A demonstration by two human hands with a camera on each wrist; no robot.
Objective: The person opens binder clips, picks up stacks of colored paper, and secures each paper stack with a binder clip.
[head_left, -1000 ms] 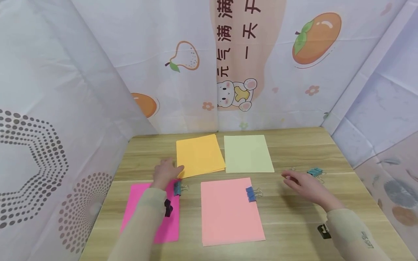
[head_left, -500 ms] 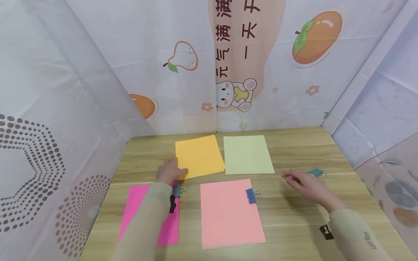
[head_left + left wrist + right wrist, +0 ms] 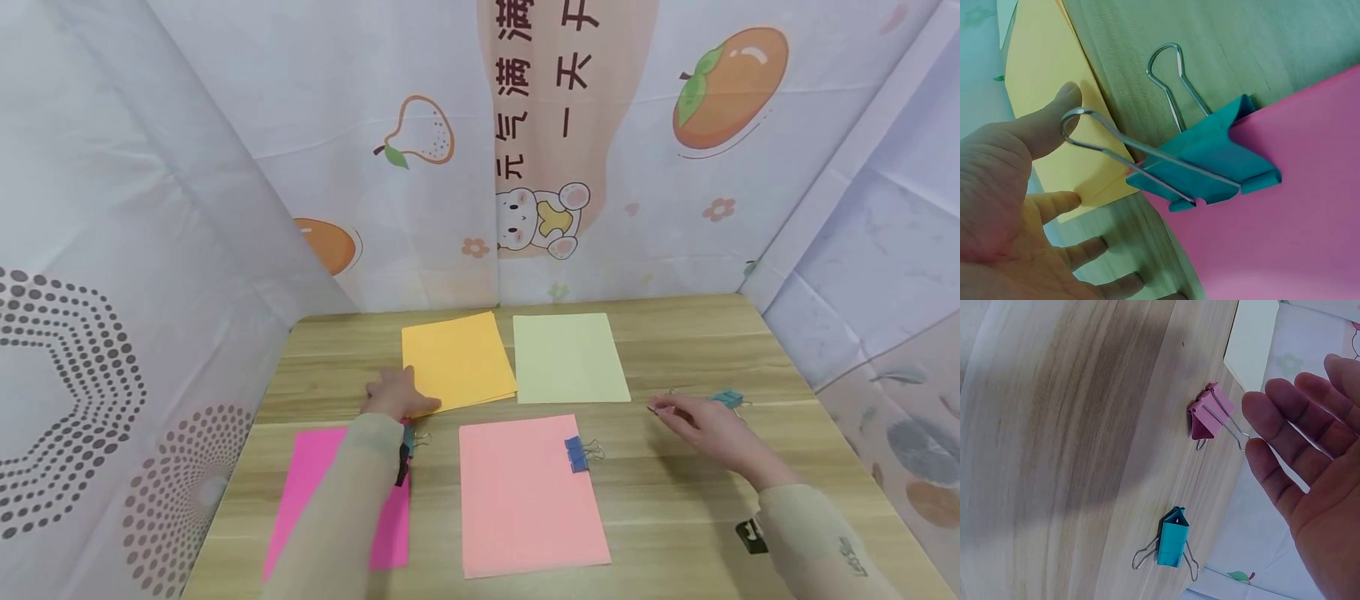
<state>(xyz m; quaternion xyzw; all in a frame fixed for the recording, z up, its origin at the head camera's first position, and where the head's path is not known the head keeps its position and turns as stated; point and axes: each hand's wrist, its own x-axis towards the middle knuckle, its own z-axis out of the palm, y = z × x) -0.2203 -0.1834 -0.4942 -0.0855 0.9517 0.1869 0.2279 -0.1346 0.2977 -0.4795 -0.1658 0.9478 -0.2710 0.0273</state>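
My left hand (image 3: 393, 394), fingers spread, is at the near left corner of the orange paper stack (image 3: 459, 362). In the left wrist view its thumb lies over the paper, and the forefinger is by the edge; firm contact cannot be told. Close to that hand, a teal binder clip (image 3: 1210, 156) bites the corner of the magenta paper (image 3: 1297, 181). My right hand (image 3: 701, 423) is over the table's right side. The right wrist view shows its loosely bent fingers beside a pink binder clip (image 3: 1210, 415), which lies on the table; nothing is in the hand.
Pale green paper (image 3: 572, 358) lies right of the orange stack. Nearer is salmon-pink paper (image 3: 532, 508) with a blue binder clip (image 3: 577, 454) on its right edge. Another teal binder clip (image 3: 1173, 542) sits beyond the right hand. Printed curtains (image 3: 427, 233) stand behind and at both sides.
My left hand has shifted slightly right, its thumb now farther along the orange stack's near edge. The right hand has barely moved. The papers and clips keep their places on the table.
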